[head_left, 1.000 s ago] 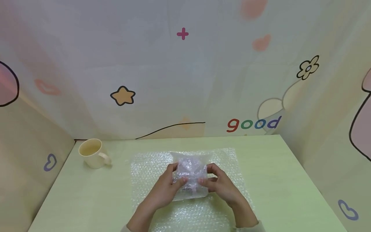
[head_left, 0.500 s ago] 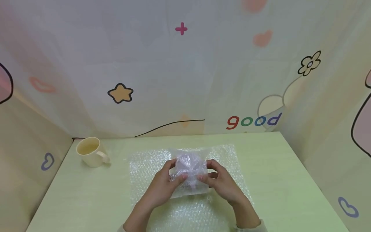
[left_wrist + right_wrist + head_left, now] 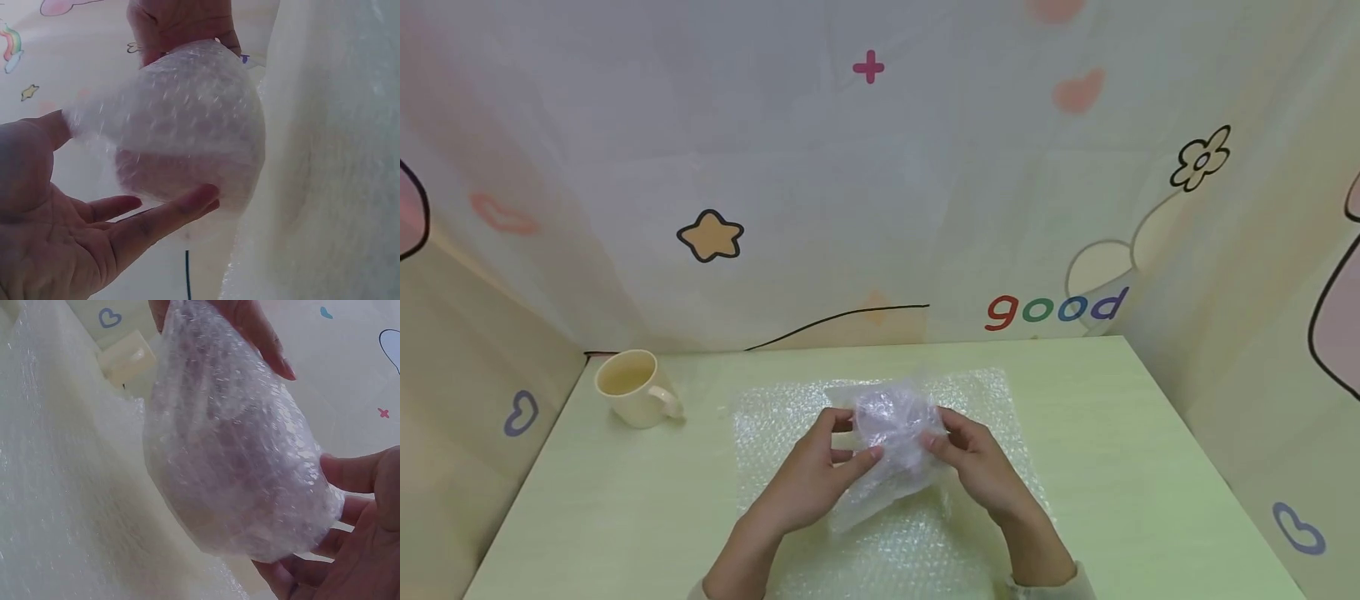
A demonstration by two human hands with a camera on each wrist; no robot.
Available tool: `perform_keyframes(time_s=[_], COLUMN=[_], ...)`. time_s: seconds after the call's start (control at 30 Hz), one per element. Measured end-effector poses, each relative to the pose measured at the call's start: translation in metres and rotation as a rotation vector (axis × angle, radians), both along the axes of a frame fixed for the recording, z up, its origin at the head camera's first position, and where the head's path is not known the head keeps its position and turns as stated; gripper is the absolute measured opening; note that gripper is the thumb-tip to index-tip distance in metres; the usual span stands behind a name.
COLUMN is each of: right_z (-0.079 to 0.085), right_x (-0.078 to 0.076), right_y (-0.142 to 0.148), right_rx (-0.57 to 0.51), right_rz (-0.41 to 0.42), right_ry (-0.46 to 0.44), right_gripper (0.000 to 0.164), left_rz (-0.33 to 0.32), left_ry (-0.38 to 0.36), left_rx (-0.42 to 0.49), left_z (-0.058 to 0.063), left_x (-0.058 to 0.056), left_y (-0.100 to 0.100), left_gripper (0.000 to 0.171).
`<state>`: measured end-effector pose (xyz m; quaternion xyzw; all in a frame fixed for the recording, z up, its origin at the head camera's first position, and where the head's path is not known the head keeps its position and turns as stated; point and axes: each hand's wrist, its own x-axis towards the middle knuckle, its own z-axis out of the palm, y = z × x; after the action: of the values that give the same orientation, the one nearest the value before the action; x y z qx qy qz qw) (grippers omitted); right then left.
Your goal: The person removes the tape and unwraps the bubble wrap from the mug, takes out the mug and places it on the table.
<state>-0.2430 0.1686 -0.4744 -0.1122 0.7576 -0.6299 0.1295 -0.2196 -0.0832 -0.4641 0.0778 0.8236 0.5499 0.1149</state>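
Note:
Between both hands, over the middle of the table, is a roundish bundle point(image 3: 895, 425) in clear bubble wrap, pale purple-pink inside. What the wrap covers is too blurred to name. My left hand point(image 3: 816, 475) holds its left side, thumb on top; in the left wrist view a loose flap of wrap point(image 3: 103, 119) reaches the thumb, and the fingers point(image 3: 169, 215) lie against the bundle. My right hand point(image 3: 981, 462) grips the right side; in the right wrist view its thumb point(image 3: 353, 472) presses one side and the other fingers curl beneath. The bundle is tilted, a wrap edge hanging toward the lower left.
A flat sheet of bubble wrap point(image 3: 782, 417) is spread on the pale green table point(image 3: 1142, 467) beneath the hands. A cream mug point(image 3: 643, 400) stands at the back left, its handle to the right. Printed cloth walls point(image 3: 805, 192) close off the back and sides.
The bundle has turned in the hands, from nearly square to tilted, its lower wrap edge now slanting down to the left. The right thumb has moved slightly up and right. The view dipped a little.

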Motion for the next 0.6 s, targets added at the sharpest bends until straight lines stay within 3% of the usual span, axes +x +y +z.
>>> perform_keyframes(time_s=[0.23, 0.6], right_z=[-0.003, -0.013], right_x=[0.0, -0.004], right_y=[0.0, -0.003], right_rx=[-0.06, -0.143], right_rz=[0.015, 0.045], right_ry=[0.033, 0.045], right_gripper=[0.039, 0.04], left_rz=[-0.081, -0.251], left_ry=[-0.016, -0.047], left_rx=[-0.092, -0.234], left_z=[0.013, 0.033], left_x=[0.011, 0.031], left_y=[-0.002, -0.012], left_gripper=[0.071, 0.092])
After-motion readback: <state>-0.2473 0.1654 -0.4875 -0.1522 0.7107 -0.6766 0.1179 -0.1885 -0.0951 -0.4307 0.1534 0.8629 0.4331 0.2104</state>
